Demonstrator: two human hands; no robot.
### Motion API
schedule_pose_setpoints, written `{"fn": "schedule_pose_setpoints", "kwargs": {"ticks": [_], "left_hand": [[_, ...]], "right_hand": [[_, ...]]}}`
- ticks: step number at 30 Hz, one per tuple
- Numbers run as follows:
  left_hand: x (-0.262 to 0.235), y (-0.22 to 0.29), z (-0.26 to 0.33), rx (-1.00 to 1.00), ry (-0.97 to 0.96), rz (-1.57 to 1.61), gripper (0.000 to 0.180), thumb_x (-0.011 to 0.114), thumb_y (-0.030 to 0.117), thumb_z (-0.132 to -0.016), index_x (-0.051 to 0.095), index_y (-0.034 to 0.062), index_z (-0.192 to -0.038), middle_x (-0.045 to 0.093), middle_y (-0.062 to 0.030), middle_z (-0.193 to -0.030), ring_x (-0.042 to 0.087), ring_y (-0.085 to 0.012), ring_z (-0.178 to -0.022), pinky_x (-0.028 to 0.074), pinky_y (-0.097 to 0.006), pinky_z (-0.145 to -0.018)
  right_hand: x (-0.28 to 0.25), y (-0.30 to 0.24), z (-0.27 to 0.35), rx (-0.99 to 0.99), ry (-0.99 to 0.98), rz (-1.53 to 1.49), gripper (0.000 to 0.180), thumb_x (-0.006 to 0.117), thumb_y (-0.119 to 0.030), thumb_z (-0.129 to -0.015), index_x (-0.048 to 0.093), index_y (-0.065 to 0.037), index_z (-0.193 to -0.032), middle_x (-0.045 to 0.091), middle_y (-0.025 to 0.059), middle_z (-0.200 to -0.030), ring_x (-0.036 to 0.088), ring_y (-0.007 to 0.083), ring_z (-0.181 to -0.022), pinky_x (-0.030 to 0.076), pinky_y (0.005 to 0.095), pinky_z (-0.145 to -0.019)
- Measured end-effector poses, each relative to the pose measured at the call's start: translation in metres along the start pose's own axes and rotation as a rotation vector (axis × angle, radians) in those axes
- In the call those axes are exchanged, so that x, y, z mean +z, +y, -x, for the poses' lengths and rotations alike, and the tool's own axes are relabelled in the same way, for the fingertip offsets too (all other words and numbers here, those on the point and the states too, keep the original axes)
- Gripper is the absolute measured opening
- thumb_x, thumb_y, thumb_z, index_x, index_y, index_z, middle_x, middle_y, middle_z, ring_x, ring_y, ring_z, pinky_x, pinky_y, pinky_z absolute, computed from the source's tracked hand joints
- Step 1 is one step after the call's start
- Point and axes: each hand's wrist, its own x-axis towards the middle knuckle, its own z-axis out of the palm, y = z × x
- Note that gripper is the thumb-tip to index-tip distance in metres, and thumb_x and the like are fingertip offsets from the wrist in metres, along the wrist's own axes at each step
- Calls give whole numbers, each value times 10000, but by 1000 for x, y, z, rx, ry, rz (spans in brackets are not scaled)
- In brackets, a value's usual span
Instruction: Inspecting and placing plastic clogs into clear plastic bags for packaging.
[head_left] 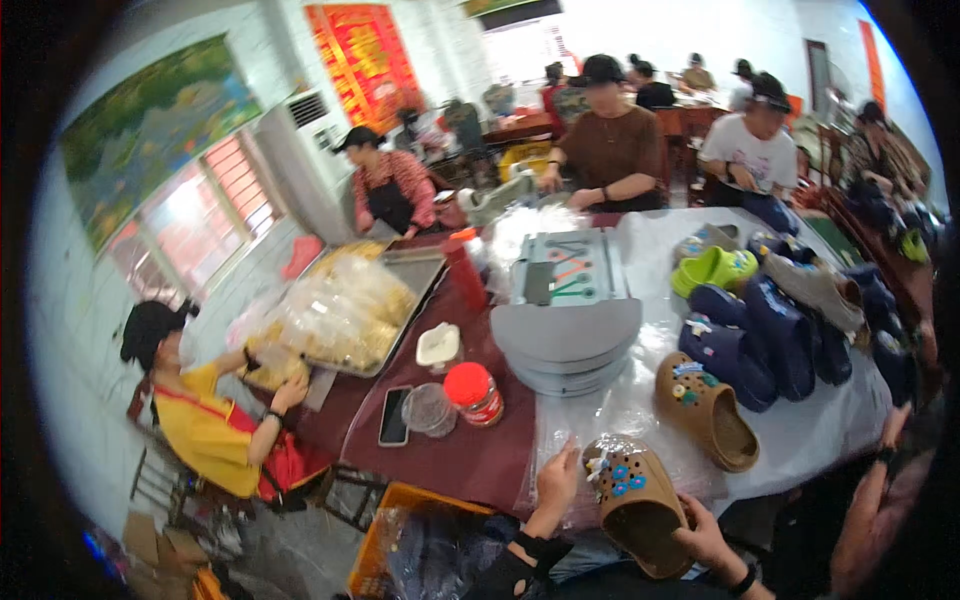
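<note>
A brown clog (650,535) with vent holes is tilted over the table's near edge, its opening toward me. Blue flower charms (627,481) and a pale charm sit on its toe. My right hand (703,538) grips the clog at its heel end. Just left of the toe is my left hand (557,482), fingertips drawn together in a pinch; anything between them is too small to make out. Another brown clog (722,425), with charms on its top, lies on the plastic-covered table beyond the held one.
Navy clogs (722,355), a lime-green clog (712,270) and grey ones crowd the right. Ahead stand stacked grey curved pieces (566,330). A red-lidded jar (473,394), phone (394,416) and tray of bagged goods (385,345) are left. Several people work around the table; an orange crate (365,565) stands below.
</note>
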Motion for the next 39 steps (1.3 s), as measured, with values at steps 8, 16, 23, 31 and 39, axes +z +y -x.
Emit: {"fn": "schedule_pose_setpoints", "kwargs": {"ticks": [8,16,23,31,39], "left_hand": [[8,14,13,78,-30,-55,425,380,390,-984,413,264,-1389,639,-177,-872,614,-379,-776,484,-460,-670],[31,7,25,159,-101,-90,503,445,259,-942,336,262,-1433,635,-185,-848,619,-386,-738,493,-490,-638],[22,22,28,359,98,-9,521,498,187,-938,345,195,-1437,623,-163,-751,603,-355,-628,469,-450,-534],[19,34,43,336,-29,-79,506,493,166,-946,363,231,-1431,611,-150,-720,592,-334,-586,443,-418,-513],[0,46,62,268,-74,18,421,376,225,-1005,391,152,-1420,599,-214,-751,507,-294,-566,419,-386,-560]], "right_hand": [[13,-13,1,-317,140,682,723,593,-98,-618,435,45,-1309,570,237,-1155,570,306,-1090,429,357,-942],[23,-22,0,-348,282,872,778,665,-196,-620,416,-46,-1342,546,232,-1064,559,421,-951,481,436,-804],[41,-41,-2,-357,329,988,744,662,-193,-663,417,-52,-1351,535,186,-947,580,377,-815,494,429,-711],[34,-38,6,-335,369,925,747,647,-153,-640,433,-55,-1349,540,179,-912,577,372,-802,492,417,-708],[34,-28,7,-293,356,934,768,684,-216,-652,430,-78,-1363,537,151,-920,580,351,-814,503,417,-704]]}}
